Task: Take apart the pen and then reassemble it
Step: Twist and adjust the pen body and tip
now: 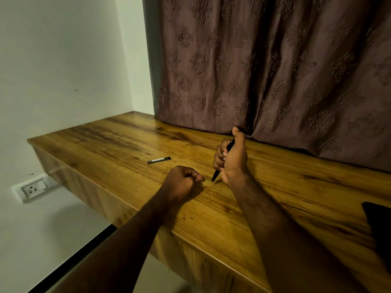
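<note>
My right hand (pixel 231 159) grips a black pen (pixel 216 176) in its fist, upright and tilted, with the tip pointing down at the wooden table (pixel 131 140) and the thumb over the top end. Most of the pen is hidden inside the fingers. My left hand (pixel 182 182) rests on the table just left of the pen tip, fingers curled into a fist; nothing shows in it. A separate black pen part (pixel 159 160), a short tube with a pale label, lies flat on the table to the left, beyond my left hand.
A brown patterned curtain (pixel 275 70) hangs against the table's far edge. A dark object (pixel 378 229) sits at the right edge of the table. A white wall socket (pixel 33 188) is below the table's left end.
</note>
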Tool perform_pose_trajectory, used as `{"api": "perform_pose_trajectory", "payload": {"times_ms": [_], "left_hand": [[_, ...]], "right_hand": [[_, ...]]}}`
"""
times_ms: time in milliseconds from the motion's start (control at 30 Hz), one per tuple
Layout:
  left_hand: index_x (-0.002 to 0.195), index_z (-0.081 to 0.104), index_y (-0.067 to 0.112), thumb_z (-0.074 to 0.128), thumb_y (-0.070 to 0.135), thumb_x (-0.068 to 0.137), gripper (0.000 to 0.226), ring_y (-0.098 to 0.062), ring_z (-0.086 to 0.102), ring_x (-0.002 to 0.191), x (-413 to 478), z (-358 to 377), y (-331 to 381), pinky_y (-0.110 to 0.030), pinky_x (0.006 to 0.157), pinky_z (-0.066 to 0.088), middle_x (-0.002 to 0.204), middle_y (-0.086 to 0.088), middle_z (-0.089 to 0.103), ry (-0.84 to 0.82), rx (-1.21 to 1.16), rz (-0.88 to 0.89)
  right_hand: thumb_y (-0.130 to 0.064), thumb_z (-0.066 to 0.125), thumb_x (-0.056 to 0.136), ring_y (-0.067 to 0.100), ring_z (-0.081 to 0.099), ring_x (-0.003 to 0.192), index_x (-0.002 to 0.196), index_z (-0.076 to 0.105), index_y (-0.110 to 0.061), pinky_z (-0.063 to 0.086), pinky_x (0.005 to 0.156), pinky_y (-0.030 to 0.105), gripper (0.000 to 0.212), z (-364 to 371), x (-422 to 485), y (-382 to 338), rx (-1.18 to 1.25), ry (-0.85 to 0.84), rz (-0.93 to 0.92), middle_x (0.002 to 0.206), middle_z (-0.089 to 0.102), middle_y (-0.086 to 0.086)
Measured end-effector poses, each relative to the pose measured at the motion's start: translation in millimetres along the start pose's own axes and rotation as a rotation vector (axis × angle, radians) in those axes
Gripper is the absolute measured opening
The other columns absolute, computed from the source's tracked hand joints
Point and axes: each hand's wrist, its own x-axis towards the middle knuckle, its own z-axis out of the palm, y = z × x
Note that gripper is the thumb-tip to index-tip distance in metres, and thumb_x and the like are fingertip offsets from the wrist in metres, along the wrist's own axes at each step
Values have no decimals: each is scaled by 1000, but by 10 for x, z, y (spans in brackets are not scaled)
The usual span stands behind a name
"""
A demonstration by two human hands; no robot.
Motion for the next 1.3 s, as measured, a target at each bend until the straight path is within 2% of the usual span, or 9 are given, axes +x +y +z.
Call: {"api": "perform_pose_trajectory", "payload": {"times_ms": [167,367,567,700,833,933,1067,1233,1300], "left_hand": [[72,77,14,59,0,81,24,-36,71,79,7,-23,-5,-59,78,56,84,-17,76,-20,44,19],[72,78,19,59,-5,79,32,-32,69,71,-22,-15,16,-38,61,51,82,-16,76,-46,115,48],[71,78,22,60,-2,81,32,-36,71,80,9,-10,8,-43,68,55,84,-11,77,-29,104,41],[70,78,19,59,-5,79,31,-29,66,70,-16,-4,15,-39,63,50,83,-19,75,-29,82,18],[71,78,19,57,-3,78,31,-27,65,65,-12,-18,35,-35,60,49,78,-14,74,-43,103,22],[71,77,21,61,-1,74,27,-27,69,75,-23,-19,39,-36,63,51,85,-8,74,-57,142,38],[70,74,27,65,-4,76,33,-10,66,75,-41,-28,88,-29,68,49,86,5,69,-106,235,124],[88,74,21,63,3,81,21,-14,64,82,-44,-19,60,-28,77,52,90,2,67,-95,348,198],[81,73,27,65,6,75,23,-16,65,85,-53,-24,84,-27,79,50,88,4,65,-141,340,223]], "right_hand": [[-56,34,93,13,11,34,46,29,-15,8,43,19,62,2,2,11,13,4,3,38,20,-4],[-50,34,94,13,11,33,46,28,-16,11,43,16,59,15,7,9,22,-2,5,39,18,-4],[-47,35,94,13,11,33,44,29,-17,12,44,16,59,17,-12,-2,32,5,4,39,19,-3],[-57,36,92,13,12,34,46,28,-15,12,43,16,63,10,-12,-5,52,14,10,38,20,-3],[-48,35,92,14,12,34,45,29,-16,13,44,17,57,14,-15,-6,62,23,24,39,20,-3],[-57,35,91,15,12,35,46,29,-15,13,43,18,62,25,-26,-4,68,18,16,38,20,-3],[-50,34,93,14,12,33,46,28,-15,15,42,16,58,24,-12,-5,89,25,45,39,20,-2],[-55,35,92,14,13,34,48,28,-15,15,42,17,60,23,-38,12,88,33,39,39,21,-3],[-48,33,92,15,11,35,47,28,-16,14,43,17,55,32,-29,8,90,40,36,39,20,-2]]}}
